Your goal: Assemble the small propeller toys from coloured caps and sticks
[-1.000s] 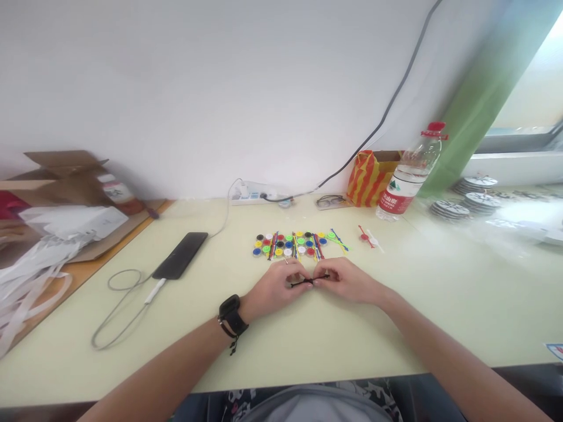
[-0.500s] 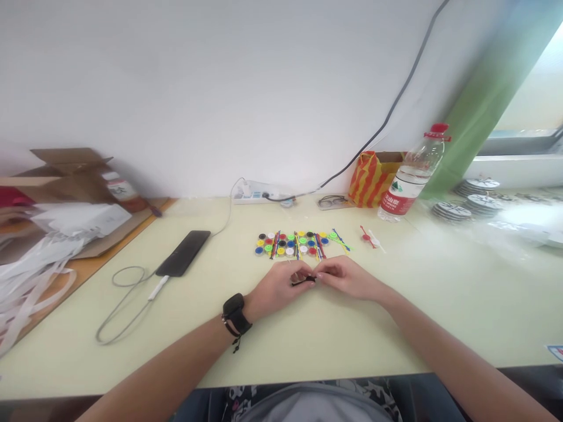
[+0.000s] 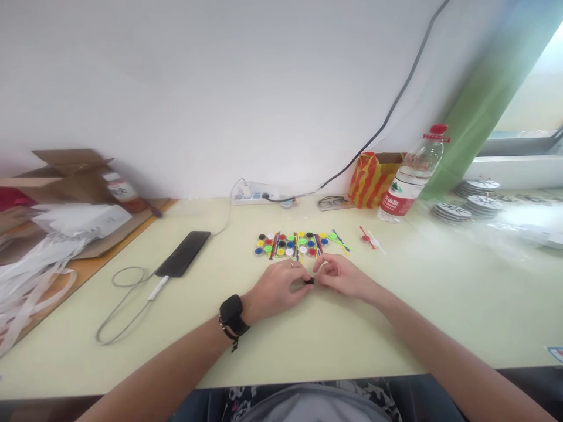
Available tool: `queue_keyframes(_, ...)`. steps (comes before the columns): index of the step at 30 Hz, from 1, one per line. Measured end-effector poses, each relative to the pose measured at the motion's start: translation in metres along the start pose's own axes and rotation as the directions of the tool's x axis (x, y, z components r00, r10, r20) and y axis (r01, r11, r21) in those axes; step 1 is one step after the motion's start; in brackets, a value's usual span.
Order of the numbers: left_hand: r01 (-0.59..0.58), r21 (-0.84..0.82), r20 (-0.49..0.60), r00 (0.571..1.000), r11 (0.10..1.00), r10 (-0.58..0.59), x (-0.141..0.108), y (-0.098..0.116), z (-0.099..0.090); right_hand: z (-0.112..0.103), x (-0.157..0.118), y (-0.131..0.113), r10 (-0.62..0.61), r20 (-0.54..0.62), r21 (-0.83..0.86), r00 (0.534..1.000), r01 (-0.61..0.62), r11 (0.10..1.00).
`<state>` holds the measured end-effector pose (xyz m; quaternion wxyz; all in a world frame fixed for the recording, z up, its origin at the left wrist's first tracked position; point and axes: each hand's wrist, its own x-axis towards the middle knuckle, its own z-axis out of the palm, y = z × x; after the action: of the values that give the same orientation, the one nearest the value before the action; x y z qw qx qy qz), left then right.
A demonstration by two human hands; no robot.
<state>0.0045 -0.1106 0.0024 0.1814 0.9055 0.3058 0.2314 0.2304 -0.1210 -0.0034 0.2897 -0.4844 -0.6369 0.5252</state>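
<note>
Between thumb and fingers, my left hand (image 3: 279, 286) pinches a small black piece (image 3: 309, 281) just above the table. My right hand (image 3: 345, 278) is beside it, its thumb and index finger close to the piece's right side; whether they touch it is too small to tell. Beyond both hands lie rows of small round discs (image 3: 289, 252) in several colours, with bundles of thin coloured sticks (image 3: 318, 246) between them. A green disc (image 3: 333, 236) has blue, green and yellow sticks by it. Farther right are a red piece (image 3: 365, 238) and a white piece (image 3: 375, 241).
A black phone (image 3: 183, 254) with a cable lies left. Behind are a power strip (image 3: 250, 196), glasses (image 3: 332, 202), a striped bag (image 3: 372, 179) and a water bottle (image 3: 404, 184). Stacked discs (image 3: 484, 204) stand right; cardboard (image 3: 74, 181), white straps (image 3: 35, 281) and a person's hand (image 3: 15, 217) are left.
The fingers of my right hand have spread a little and lifted beside the black piece. Less of the piece shows in my left hand, which has shifted slightly left at the wrist.
</note>
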Motion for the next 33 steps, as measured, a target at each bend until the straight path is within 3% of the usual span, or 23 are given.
queue_keyframes(4, -0.043, 0.135, 0.047, 0.998, 0.990, 0.037, -0.001, 0.005, -0.001, 0.001, 0.002, 0.007, -0.101, -0.004, -0.047, 0.995, 0.101, 0.994)
queue_keyframes(8, -0.078, 0.154, 0.046, 0.996, 0.985, 0.072, -0.003, 0.008, -0.002, -0.001, 0.000, 0.010, -0.150, -0.045, -0.160, 0.988, 0.141, 0.977)
queue_keyframes(11, -0.090, 0.111, -0.048, 0.994, 0.990, 0.096, -0.004, 0.008, -0.003, -0.004, -0.003, 0.009, -0.178, -0.119, -0.236, 0.977, 0.146, 0.961)
queue_keyframes(15, -0.015, 0.064, -0.241, 0.970, 0.998, 0.030, -0.003, 0.007, -0.005, -0.005, -0.007, 0.007, -0.206, -0.238, -0.320, 0.949, 0.123, 0.939)
queue_keyframes(19, 0.039, 0.035, -0.308, 0.951, 0.999, -0.026, -0.002, 0.005, -0.005, -0.003, -0.015, -0.001, -0.179, -0.305, -0.438, 0.935, 0.029, 0.898)
queue_keyframes(21, 0.050, 0.015, -0.308, 0.950, 0.999, -0.043, -0.002, 0.004, -0.005, -0.004, -0.022, -0.010, -0.160, -0.109, -0.441, 0.981, 0.096, 0.892)
queue_keyframes(22, 0.055, 0.006, -0.309, 0.950, 0.998, -0.051, -0.003, 0.004, -0.005, -0.006, -0.027, -0.015, -0.147, 0.091, -0.388, 0.985, 0.171, 0.906)
queue_keyframes(23, 0.057, -0.003, -0.312, 0.949, 0.998, -0.055, -0.003, 0.005, -0.005, -0.008, -0.031, -0.019, -0.144, 0.310, -0.295, 0.940, 0.239, 0.925)
queue_keyframes(24, 0.059, -0.010, -0.313, 0.948, 0.998, -0.059, -0.003, 0.005, -0.005, -0.010, -0.034, -0.023, -0.163, 0.455, -0.197, 0.875, 0.278, 0.940)
queue_keyframes(25, 0.060, -0.014, -0.314, 0.947, 0.998, -0.061, -0.003, 0.005, -0.005, -0.013, -0.036, -0.026, -0.188, 0.526, -0.122, 0.829, 0.292, 0.949)
queue_keyframes(26, 0.061, -0.017, -0.314, 0.947, 0.998, -0.063, -0.003, 0.005, -0.006, -0.015, -0.037, -0.028, -0.210, 0.534, -0.078, 0.819, 0.295, 0.952)
queue_keyframes(30, 0.057, -0.023, -0.306, 0.950, 0.998, -0.061, -0.002, 0.006, -0.007, -0.029, -0.031, -0.025, -0.219, 0.239, -0.089, 0.946, 0.246, 0.965)
queue_keyframes(33, 0.058, -0.030, -0.300, 0.952, 0.998, -0.065, -0.002, 0.005, -0.007, -0.045, -0.021, -0.013, -0.176, 0.012, -0.108, 0.984, 0.176, 0.978)
